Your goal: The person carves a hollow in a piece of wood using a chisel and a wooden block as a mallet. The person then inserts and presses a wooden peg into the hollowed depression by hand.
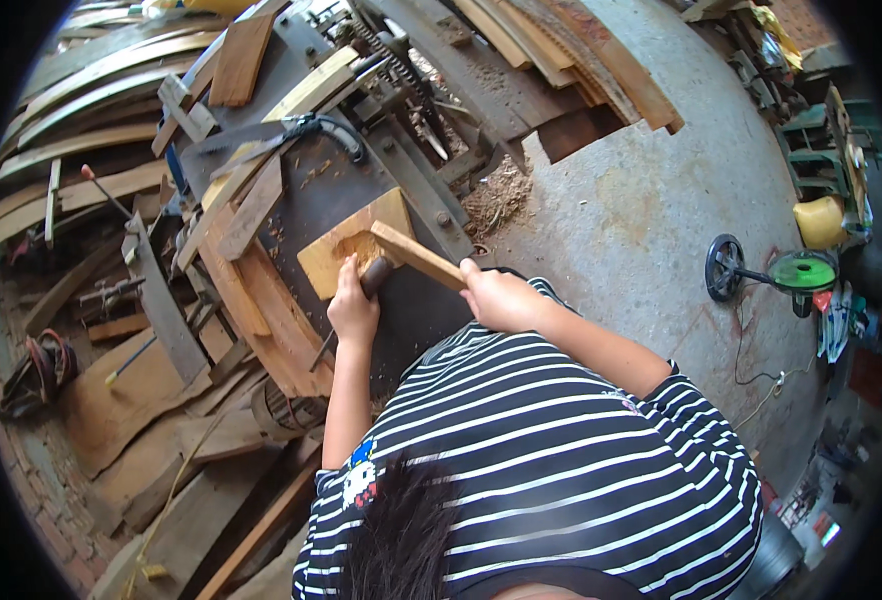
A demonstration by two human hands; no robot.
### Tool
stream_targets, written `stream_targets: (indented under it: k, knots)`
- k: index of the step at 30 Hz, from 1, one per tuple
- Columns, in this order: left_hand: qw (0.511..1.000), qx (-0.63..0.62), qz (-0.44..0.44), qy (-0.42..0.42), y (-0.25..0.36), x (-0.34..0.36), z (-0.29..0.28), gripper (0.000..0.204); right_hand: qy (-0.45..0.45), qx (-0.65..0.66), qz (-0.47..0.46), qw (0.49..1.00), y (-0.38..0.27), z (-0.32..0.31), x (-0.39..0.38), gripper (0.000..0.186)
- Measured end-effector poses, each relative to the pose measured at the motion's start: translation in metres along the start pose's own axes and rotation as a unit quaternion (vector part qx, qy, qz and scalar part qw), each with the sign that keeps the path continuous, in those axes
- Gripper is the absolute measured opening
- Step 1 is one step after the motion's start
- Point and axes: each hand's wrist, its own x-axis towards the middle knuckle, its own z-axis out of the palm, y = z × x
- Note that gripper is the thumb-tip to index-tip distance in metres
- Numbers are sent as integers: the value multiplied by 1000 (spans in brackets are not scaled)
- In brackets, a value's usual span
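Observation:
A pale wooden block (389,212) with a rough hollow in its face lies on the dark bench top (311,190). My left hand (353,308) is closed around a chisel with a dark round handle (376,275), over the near edge of the block. The chisel's blade is hidden from view. My right hand (501,297) grips one end of a flat wooden bat (419,256). The bat's far end hangs by the hollow, just above the chisel handle. I cannot tell whether bat and handle touch.
Loose boards (261,270) and a handsaw (226,150) lie along the bench's left side. Machinery with a chain (396,45) stands beyond. Stacked planks (601,60) are at the far right of the bench. A green-topped stand with a black wheel (726,267) sits on the concrete floor.

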Motion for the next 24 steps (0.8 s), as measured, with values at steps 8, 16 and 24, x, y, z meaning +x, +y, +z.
stream_targets:
  k: [8, 16, 24]
  knots:
    - [992, -70, -72, -70, 9, -12, -38, 33, -24, 15, 23, 999, -1, -5, -1, 25]
    - [865, -447, -153, 166, 26, 37, -105, 20, -1, 23, 13, 1000, 9, -1, -4, 25]
    - [873, -423, -25, 243, 43, 65, -53, 19, 95, 111, 42, 988, 20, -9, -19, 31]
